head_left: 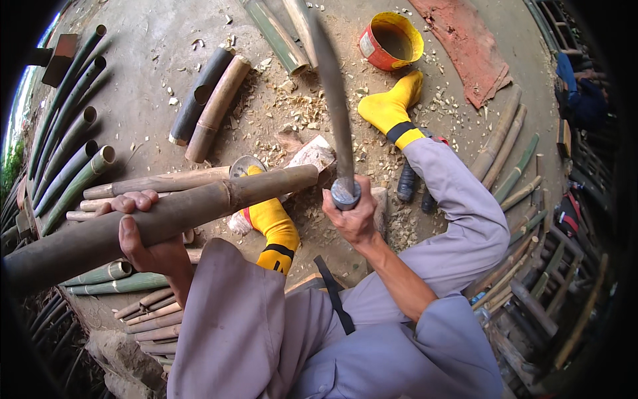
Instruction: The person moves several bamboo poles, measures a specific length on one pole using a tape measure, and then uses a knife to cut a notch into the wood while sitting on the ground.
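Along the left edge, several green bamboo poles (pixel 66 156) lie side by side on the dirt floor (pixel 146 80), their hollow ends turned up toward the right. The left hand (pixel 143 233) comes next, its grip clenched from below around a thick brown bamboo culm (pixel 166 216) that runs slantwise from the lower left corner up toward the middle of the view, its cut end resting by a pale chopping block (pixel 312 154). Below that hand more thin bamboo pieces (pixel 149 312) are stacked near the person's grey trouser leg. Above the culm two short dark and tan bamboo sections (pixel 209 100) lie together amid wood chips (pixel 299 106). The person's feet wear yellow socks (pixel 392 106), one under the culm and one stretched out farther up. At the centre the right hand (pixel 352 213) has its grip closed tight on the handle of a long curved blade (pixel 332 93), which stands raised above the culm's end and apart from it. An orange bucket (pixel 392 40) lies on its side at the top, beside a reddish cloth (pixel 465 46). More bamboo lengths (pixel 505 146) lie to the right.
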A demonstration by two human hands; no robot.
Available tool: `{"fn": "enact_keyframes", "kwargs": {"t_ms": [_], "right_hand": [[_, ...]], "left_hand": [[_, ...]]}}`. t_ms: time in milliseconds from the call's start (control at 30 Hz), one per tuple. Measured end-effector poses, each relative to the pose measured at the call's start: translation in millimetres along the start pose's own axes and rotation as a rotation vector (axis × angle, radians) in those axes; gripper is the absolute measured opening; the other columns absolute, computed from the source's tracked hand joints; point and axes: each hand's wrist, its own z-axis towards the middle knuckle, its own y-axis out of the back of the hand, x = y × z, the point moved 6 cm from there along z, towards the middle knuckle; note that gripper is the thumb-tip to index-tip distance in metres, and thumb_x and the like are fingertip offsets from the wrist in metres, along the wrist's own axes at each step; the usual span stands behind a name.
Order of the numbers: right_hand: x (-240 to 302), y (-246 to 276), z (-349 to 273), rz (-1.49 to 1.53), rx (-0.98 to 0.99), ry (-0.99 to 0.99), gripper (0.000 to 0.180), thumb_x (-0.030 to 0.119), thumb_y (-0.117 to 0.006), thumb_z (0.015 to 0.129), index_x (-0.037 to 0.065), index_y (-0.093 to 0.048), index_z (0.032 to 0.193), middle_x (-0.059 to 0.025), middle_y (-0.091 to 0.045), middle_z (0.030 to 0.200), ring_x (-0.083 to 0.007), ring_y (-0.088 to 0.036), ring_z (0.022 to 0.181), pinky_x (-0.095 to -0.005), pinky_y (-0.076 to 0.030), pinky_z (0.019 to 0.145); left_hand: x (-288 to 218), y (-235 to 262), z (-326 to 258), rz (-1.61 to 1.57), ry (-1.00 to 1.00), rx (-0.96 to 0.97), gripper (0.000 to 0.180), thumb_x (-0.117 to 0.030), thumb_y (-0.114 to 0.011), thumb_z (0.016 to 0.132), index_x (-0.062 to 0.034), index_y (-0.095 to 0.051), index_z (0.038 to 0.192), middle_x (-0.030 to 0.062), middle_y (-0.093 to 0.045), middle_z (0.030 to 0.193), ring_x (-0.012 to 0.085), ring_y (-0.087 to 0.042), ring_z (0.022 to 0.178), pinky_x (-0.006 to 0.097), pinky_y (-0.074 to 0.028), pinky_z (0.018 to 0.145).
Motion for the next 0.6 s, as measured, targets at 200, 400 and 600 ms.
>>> {"fn": "enact_keyframes", "kwargs": {"t_ms": [200, 400, 600], "right_hand": [[-51, -17, -10, -0.254, 0.314, -0.311, 0.034, 0.009, -0.068, 0.076, -0.001, -0.044, 0.098, -0.0190, -0.061, 0.069, -0.0272, -0.066, 0.062, -0.0371, -0.055, 0.054], [-37, -11, -12, -0.056, 0.173, -0.132, 0.034, 0.015, -0.070, 0.075, 0.000, -0.045, 0.095, -0.0191, -0.063, 0.072, -0.0336, -0.066, 0.066, -0.0376, -0.053, 0.055], [-61, -18, -9, -0.258, 0.402, -0.369, 0.037, 0.014, -0.068, 0.076, -0.002, -0.044, 0.098, -0.0219, -0.061, 0.071, -0.0367, -0.065, 0.067, -0.0418, -0.052, 0.057]], "left_hand": [[-5, -1, -4, 0.018, -0.052, 0.094, 0.049, -0.014, -0.052, 0.073, -0.0086, -0.038, 0.119, 0.0078, -0.049, 0.086, 0.0199, -0.051, 0.077, 0.036, -0.045, 0.074], [-5, -2, -4, -0.060, -0.064, 0.204, 0.052, -0.015, -0.054, 0.073, -0.0043, -0.039, 0.122, 0.0092, -0.050, 0.087, 0.0203, -0.051, 0.078, 0.037, -0.045, 0.077], [-34, 4, 11, 0.108, -0.002, -0.179, 0.042, -0.013, -0.055, 0.080, -0.0018, -0.039, 0.117, 0.0121, -0.052, 0.095, 0.0209, -0.051, 0.083, 0.037, -0.043, 0.086]]}}
